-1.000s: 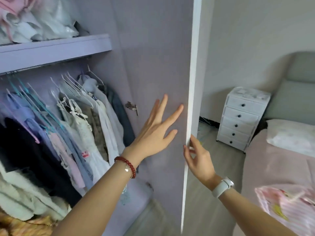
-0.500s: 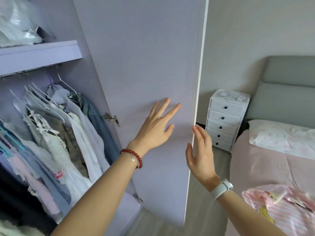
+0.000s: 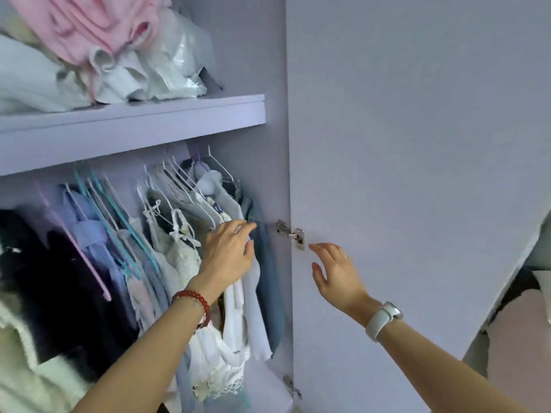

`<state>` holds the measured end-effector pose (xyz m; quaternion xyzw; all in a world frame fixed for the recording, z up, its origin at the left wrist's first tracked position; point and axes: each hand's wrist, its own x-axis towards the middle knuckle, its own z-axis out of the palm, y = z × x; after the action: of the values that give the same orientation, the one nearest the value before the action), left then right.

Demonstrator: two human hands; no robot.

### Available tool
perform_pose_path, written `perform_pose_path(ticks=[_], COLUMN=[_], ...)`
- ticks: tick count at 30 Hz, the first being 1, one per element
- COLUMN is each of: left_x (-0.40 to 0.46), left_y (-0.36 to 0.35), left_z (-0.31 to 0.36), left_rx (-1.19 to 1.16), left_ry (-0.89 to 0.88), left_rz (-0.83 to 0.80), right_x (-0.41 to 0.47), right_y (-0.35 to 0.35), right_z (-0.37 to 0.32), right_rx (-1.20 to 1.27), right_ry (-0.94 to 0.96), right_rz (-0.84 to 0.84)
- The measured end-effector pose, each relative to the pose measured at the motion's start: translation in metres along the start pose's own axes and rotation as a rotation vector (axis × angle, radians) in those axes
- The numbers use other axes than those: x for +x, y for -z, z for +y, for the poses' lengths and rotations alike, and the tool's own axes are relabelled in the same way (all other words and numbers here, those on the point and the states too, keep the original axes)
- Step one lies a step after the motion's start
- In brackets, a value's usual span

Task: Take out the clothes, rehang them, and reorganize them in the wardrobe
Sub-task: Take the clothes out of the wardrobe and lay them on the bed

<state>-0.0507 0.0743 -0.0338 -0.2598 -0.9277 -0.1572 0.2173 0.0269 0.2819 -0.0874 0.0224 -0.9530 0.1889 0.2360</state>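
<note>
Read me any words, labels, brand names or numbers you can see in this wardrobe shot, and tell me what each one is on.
None can be read. The hanging clothes, the folded pile on the shelf, the wardrobe door and the white wristband show no legible text.

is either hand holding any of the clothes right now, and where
Nothing is clearly held. The left hand reaches into the hanging clothes, fingers only loosely bent against them; the right hand is open in front of the wardrobe door.

Shelf (image 3: 134, 120) bears seemingly folded clothes (image 3: 89, 49).
</note>
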Motion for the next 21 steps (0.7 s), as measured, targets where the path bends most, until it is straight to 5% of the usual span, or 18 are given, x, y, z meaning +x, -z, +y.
perform_pose_path(ticks=[15, 21], left_x=[0.135, 0.142], left_y=[-0.045, -0.061], left_z=[-0.131, -0.141], left_rx=[0.255, 0.266], left_ry=[0.124, 0.125], left_rz=[-0.197, 0.074], right_x=[0.234, 0.292], right_y=[-0.105, -0.142], right_z=[-0.053, -0.065], right_rx=[0.298, 0.185], right_ry=[-0.062, 0.031], right_rz=[-0.066, -0.043])
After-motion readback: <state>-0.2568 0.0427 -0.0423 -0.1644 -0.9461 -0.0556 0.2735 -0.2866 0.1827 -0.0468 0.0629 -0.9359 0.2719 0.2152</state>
